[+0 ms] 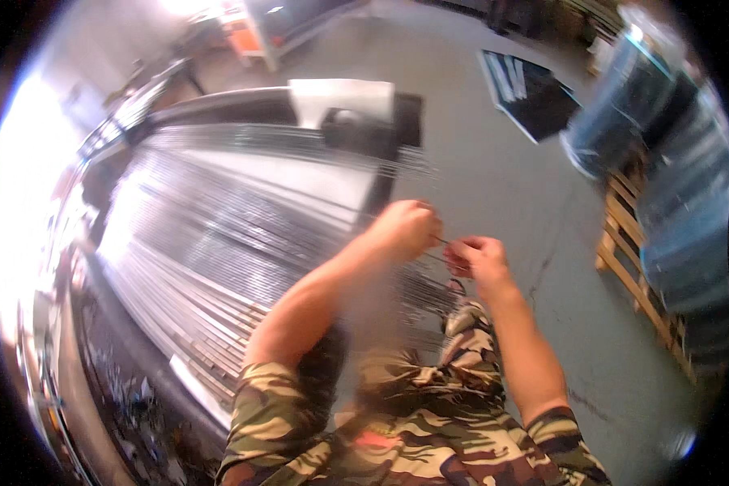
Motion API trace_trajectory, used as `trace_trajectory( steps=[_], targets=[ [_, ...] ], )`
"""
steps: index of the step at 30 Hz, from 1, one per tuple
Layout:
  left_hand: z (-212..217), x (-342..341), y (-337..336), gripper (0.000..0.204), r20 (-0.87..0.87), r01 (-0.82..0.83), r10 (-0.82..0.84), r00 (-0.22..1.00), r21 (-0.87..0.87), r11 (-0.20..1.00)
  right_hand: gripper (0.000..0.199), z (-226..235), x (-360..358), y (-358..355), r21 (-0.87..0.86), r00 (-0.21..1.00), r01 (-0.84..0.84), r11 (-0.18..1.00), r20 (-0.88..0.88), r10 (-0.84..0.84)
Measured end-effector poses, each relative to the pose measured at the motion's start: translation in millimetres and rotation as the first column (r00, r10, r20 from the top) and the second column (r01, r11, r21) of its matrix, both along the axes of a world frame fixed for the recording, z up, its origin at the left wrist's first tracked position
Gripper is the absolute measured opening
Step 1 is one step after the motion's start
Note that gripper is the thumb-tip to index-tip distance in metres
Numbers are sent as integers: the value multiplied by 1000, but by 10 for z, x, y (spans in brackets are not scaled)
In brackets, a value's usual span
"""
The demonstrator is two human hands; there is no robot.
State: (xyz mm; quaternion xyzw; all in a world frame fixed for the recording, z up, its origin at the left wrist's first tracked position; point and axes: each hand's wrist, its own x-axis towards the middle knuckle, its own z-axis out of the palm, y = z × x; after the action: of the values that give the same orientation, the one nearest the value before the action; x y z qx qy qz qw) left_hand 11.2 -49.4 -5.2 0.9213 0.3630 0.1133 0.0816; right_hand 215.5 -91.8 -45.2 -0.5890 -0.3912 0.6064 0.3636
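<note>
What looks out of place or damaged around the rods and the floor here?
A dark crack runs across the grey floor right of the hands. A few thin rods jut past the bundle's far end. Nothing spilled.

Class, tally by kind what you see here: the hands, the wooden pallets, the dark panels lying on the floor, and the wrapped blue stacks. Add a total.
Hands: 2 (left hand, right hand)
Wooden pallet: 1
Dark panel on floor: 1
Wrapped blue stacks: 1
Total: 5

In front of me a long counter [356, 190] carries a wide sheet of thin shiny metal wires [219, 235], laid side by side along it. To my right, the grey concrete floor [494, 194] bears a wooden pallet [636, 267] and a dark flat panel [535, 93].
</note>
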Motion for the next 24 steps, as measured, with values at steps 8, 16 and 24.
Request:
trace_trajectory(
  steps=[8, 16, 24],
  targets=[
    [-55, -63, -11, 8, -195, -63, 79, 978, 87, 994, 17, 103, -84, 26, 142, 993, -35, 989, -109, 50],
    [123, -140, -112, 6, -84, -116, 141, 986, 254, 960, 18, 72, -139, 139, 187, 993, -110, 976, -25, 117],
    [-16, -393, 291, 9, -246, -332, 377, 893, 208, 920, 20, -19, -113, 301, 148, 992, -63, 987, 114, 46]
  ],
)
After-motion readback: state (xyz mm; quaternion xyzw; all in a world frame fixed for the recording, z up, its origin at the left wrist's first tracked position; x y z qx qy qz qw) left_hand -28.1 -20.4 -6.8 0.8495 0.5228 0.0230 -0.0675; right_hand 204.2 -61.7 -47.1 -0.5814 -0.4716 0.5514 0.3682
